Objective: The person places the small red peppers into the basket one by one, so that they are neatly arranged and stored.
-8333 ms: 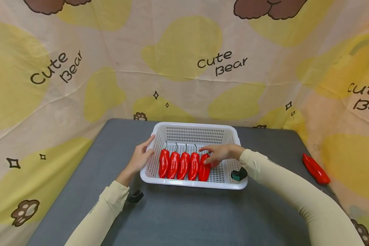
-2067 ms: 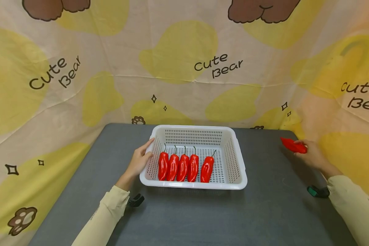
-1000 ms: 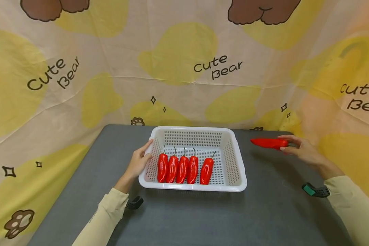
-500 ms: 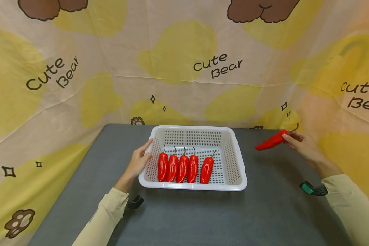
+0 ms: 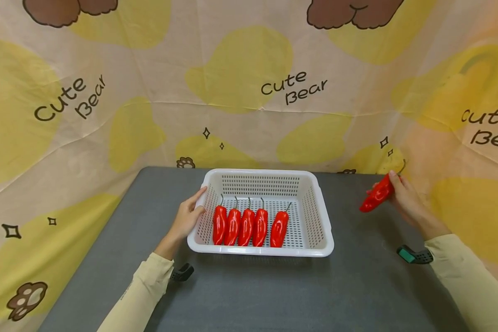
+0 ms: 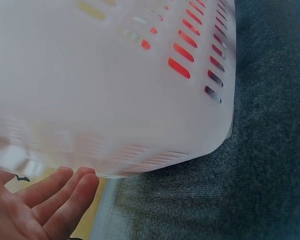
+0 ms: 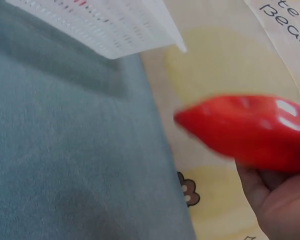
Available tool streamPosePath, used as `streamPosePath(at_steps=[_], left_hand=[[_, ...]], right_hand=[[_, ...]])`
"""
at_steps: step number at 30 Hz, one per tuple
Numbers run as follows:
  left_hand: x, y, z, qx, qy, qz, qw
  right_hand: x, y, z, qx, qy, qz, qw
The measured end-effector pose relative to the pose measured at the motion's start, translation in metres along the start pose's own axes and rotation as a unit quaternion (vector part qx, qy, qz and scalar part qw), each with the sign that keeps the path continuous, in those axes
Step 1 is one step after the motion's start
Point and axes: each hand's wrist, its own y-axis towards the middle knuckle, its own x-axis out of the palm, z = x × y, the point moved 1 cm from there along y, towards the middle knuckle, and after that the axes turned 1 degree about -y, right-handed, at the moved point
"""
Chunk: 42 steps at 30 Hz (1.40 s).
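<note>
A white plastic basket (image 5: 259, 252) stands on the grey table. Several red chili peppers (image 5: 246, 227) lie side by side in it, stems toward the back, and the rightmost pepper (image 5: 279, 229) sits a little apart and tilted. At the basket's left end my left hand (image 5: 185, 217) holds the rim; in the left wrist view its fingers (image 6: 72, 205) lie by the outer wall. To the right of the basket, my right hand (image 5: 407, 200) grips another red chili pepper (image 5: 377, 193) near its stem, above the table, tip pointing down and left.
The grey table (image 5: 249, 295) ends at the back against a printed cloth (image 5: 232, 69), which also rises along both sides. Bare tabletop lies between the basket and my right hand. Dark straps with camera mounts (image 5: 415, 255) hang by the wrists.
My right hand has picked up the pepper from the table's right edge, lifted it and turned it from level to tip down. The rightmost basket pepper was released earlier. My left hand stays put.
</note>
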Motion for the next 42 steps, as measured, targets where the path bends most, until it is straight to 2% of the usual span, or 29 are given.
streamPosePath(at_steps=[7,13,21,28,33,38,42], left_hand=[[0.000,0.000,-0.001,0.000,0.003,-0.001,1.0000],[0.000,0.001,-0.002,0.002,-0.003,-0.003,1.0000],[0.000,0.001,-0.004,-0.002,-0.008,-0.004,1.0000],[0.000,0.001,-0.002,-0.001,-0.006,-0.002,1.0000],[0.000,0.001,-0.003,-0.001,-0.008,-0.003,1.0000],[0.000,0.001,-0.003,0.000,-0.012,-0.006,0.9999],[0.000,0.001,-0.003,-0.002,-0.011,-0.005,0.9999]], right_hand=[[0.005,0.001,-0.005,0.033,0.018,0.030,0.9989],[0.010,0.004,-0.006,0.079,0.014,0.023,0.9965],[0.007,0.000,-0.005,0.038,0.009,-0.015,0.9991],[0.013,0.000,-0.006,0.014,0.017,-0.031,0.9993],[0.020,0.002,-0.007,0.013,-0.001,-0.033,0.9994],[0.030,0.004,-0.008,0.032,-0.015,-0.025,0.9991],[0.043,0.007,-0.008,0.046,-0.051,-0.019,0.9974]])
